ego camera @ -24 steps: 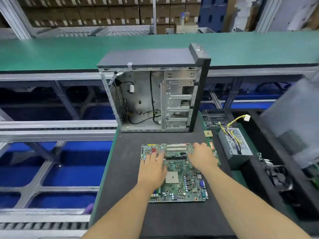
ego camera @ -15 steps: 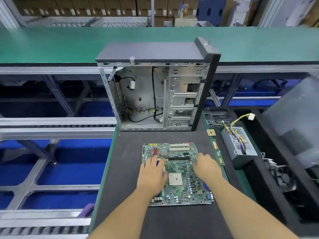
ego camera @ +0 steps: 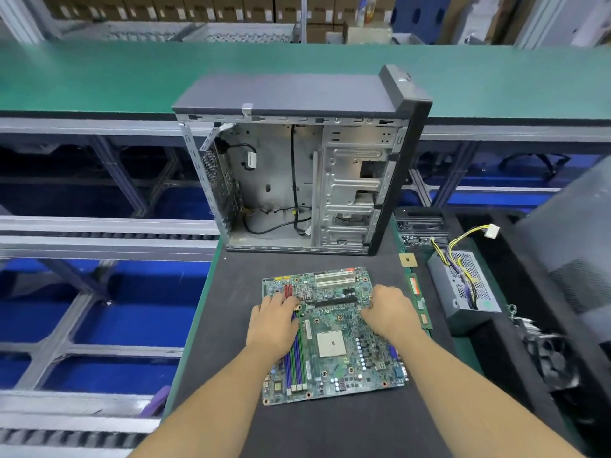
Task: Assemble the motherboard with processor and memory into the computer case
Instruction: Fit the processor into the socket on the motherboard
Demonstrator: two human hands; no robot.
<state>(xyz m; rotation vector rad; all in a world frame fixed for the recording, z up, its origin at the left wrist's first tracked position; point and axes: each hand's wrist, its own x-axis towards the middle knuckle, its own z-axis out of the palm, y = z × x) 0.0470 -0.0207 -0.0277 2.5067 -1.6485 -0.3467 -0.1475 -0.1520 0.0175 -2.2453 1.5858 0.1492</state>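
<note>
The green motherboard [ego camera: 334, 345] lies flat on the dark mat, with an empty square socket in its middle and purple memory slots on its left. My left hand [ego camera: 274, 322] rests flat on the board's left side, over the memory slots. My right hand [ego camera: 391, 312] lies on the board's right edge, fingers bent slightly inward; whether they hook the edge is unclear. The open computer case [ego camera: 297, 180] stands upright behind the board, its empty interior with loose black cables facing me. A small gold processor [ego camera: 407, 260] and a green memory stick [ego camera: 420, 302] lie on the mat to the right.
A grey power supply [ego camera: 463, 285] with yellow and black wires sits right of the mat, with a black fan [ego camera: 545, 355] behind it near a grey panel. A green conveyor belt [ego camera: 132, 74] runs behind the case. Left of the mat is an open metal frame.
Both hands slid back along the board toward me. The right hand left the far right corner for the middle of the right edge. The board stays flat on the mat.
</note>
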